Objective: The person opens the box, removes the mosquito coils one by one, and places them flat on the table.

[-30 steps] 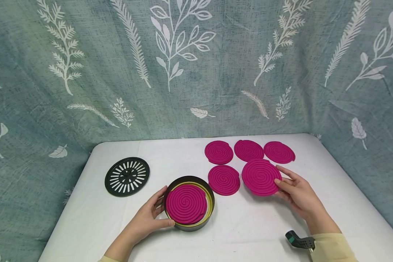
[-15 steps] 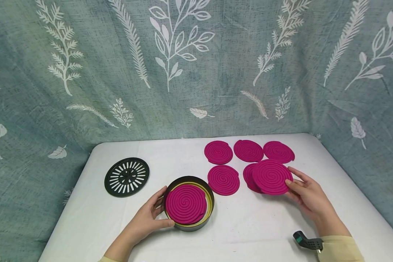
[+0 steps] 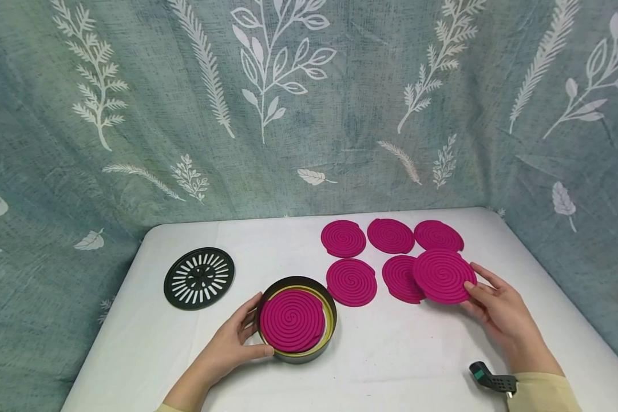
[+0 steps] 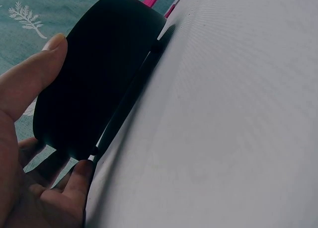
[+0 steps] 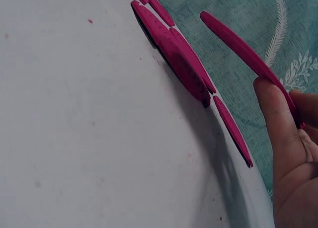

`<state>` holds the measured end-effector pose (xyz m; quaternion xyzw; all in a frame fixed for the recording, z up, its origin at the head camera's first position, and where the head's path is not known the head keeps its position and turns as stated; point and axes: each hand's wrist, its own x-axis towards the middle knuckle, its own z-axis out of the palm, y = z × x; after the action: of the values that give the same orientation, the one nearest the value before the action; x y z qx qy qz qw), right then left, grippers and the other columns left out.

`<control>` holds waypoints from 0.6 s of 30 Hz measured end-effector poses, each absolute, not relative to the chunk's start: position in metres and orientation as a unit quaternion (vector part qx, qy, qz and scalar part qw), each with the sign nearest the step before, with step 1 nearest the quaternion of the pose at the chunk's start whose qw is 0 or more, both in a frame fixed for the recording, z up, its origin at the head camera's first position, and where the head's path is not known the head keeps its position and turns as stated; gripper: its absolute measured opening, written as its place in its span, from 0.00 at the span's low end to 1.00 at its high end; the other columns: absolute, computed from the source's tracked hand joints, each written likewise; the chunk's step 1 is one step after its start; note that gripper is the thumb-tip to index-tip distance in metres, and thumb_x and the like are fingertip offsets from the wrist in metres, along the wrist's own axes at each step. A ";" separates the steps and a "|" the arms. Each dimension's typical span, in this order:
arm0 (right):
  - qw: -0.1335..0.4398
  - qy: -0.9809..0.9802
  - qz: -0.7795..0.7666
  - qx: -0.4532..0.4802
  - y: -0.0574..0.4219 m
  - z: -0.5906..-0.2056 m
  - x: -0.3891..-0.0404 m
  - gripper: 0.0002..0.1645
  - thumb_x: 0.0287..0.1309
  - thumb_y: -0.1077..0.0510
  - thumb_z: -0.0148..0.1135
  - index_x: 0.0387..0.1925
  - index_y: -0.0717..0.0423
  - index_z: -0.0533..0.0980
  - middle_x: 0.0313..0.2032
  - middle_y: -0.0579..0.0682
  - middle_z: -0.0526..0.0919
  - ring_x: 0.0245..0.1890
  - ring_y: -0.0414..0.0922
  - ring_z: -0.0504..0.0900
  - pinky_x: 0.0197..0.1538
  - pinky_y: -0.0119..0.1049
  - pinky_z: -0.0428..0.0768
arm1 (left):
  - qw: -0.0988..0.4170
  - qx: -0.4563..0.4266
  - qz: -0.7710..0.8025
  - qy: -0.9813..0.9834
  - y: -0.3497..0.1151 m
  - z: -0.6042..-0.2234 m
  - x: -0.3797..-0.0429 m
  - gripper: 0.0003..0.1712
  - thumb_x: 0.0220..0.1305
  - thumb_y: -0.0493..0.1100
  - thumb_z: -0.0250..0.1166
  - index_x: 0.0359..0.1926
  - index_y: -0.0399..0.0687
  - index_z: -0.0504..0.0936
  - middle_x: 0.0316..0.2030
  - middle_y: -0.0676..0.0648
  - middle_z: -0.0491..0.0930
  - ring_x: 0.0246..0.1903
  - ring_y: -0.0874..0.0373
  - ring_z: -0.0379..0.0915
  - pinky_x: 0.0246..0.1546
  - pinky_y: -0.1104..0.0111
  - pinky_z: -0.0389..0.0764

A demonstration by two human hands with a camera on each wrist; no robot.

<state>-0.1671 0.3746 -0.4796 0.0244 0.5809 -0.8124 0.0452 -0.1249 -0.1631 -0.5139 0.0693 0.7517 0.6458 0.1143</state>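
My right hand [image 3: 502,312] pinches the right edge of a magenta mosquito coil [image 3: 443,276], thumb on top and fingers beneath. The right wrist view shows this coil [image 5: 238,46] raised and tilted above the table. Below it in the head view, another coil [image 3: 399,278] lies partly covered. My left hand [image 3: 239,332] holds the left side of a round dark tin [image 3: 297,359], thumb at the front and fingers behind. Inside the tin, a magenta coil [image 3: 290,320] sits within a yellowish inner rim. From the left wrist, the tin's dark side [image 4: 94,74] shows between thumb and fingers.
More magenta coils lie flat at the back right, among them one coil [image 3: 351,282] right of the tin. A black slotted lid [image 3: 199,278] lies on the left of the white table [image 3: 391,360]. Behind hangs a green patterned curtain [image 3: 288,114].
My right hand has moved right with the coil, uncovering more of the coil lying beneath it. The left hand and tin have stayed in place.
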 end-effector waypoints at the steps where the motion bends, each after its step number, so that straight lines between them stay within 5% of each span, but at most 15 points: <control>1: 0.043 0.579 -0.814 0.027 0.376 -0.480 -0.167 0.37 0.68 0.68 0.57 0.73 0.50 0.58 0.39 0.52 0.85 0.36 0.44 0.86 0.39 0.38 0.88 | 0.115 0.069 0.645 0.752 -0.163 -0.514 -0.125 0.65 0.38 0.42 0.85 0.75 0.60 0.58 0.72 0.49 0.59 0.70 0.52 0.57 0.66 0.74 0.66; 18: -0.002 0.550 -0.830 0.090 0.399 -0.499 -0.166 0.49 0.66 0.66 0.61 0.79 0.53 0.45 0.43 0.48 0.86 0.40 0.42 0.86 0.45 0.38 0.87 | 0.108 0.054 0.623 0.773 -0.163 -0.515 -0.124 0.67 0.31 0.49 0.87 0.75 0.63 0.60 0.71 0.52 0.60 0.69 0.54 0.59 0.64 0.75 0.68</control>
<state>-0.1659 0.3993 -0.4986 0.0898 0.5498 -0.8305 -0.0016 -0.1237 -0.1631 -0.5153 0.0537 0.7728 0.6232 0.1079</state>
